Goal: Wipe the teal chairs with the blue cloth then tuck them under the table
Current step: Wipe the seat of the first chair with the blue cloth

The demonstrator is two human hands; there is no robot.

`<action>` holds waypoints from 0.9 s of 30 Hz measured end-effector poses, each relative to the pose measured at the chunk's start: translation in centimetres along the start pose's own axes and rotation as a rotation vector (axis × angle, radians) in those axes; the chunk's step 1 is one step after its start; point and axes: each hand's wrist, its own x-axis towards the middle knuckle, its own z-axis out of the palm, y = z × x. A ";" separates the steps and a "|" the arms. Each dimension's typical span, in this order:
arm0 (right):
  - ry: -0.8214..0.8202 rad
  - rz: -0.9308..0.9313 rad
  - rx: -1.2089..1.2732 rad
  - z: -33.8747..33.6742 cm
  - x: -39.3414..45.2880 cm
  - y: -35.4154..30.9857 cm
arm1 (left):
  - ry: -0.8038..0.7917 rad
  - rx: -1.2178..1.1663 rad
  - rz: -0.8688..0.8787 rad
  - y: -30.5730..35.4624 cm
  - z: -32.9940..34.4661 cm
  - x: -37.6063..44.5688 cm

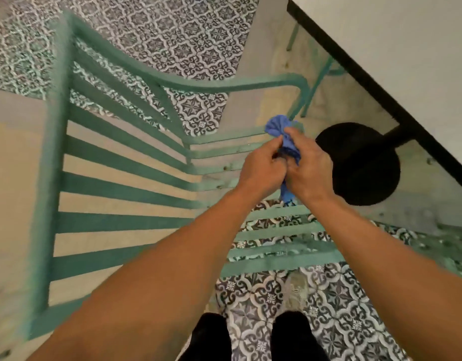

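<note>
— What are the hands doing?

— Both arms reach out straight ahead, meeting over the seat. The left hand (261, 165) and the right hand (309, 168) are pressed close together, backs up, with the cloth (282, 138) bunched between them.

— Gripping it?

— Yes. The right hand's fingers (295, 136) curl round the crumpled cloth, and the left hand's pinch it from the other side. A blue puff sticks out on the far side of the hands, and a tail hangs down on the near side, just under the right wrist.

— And the chair?

— The chair (125, 162) is straight below the arms, teal, made of flat slats with gaps that show the floor. Its back rises on the left, the armrest curves along the far side, and the seat slats run under the hands. The paint looks worn and a bit patchy. It stands out on the floor, beside the worktop (396, 48), not under it.

— Where's the worktop?

— Far right: white top, dark edge, on a black post with a round black base (360, 165) just right of the hands. A second teal chair's legs (318, 82) show under its far end.

— The floor?

— Patterned tiles (172, 40) far and near, plain pale ones between. The person's dark shoes (295, 337) stand on the near tiles.
</note>
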 end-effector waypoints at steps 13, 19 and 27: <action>0.028 0.102 -0.227 14.5 14.5 13.5 | -0.003 1.172 -0.177 -23.1 -6.0 13.4; -0.079 0.154 -0.319 21.7 16.3 17.9 | -0.133 1.345 -0.111 -28.3 -6.6 15.5; -0.347 -0.025 -0.480 33.8 13.0 9.5 | -0.114 1.313 -0.026 -28.9 -7.0 16.0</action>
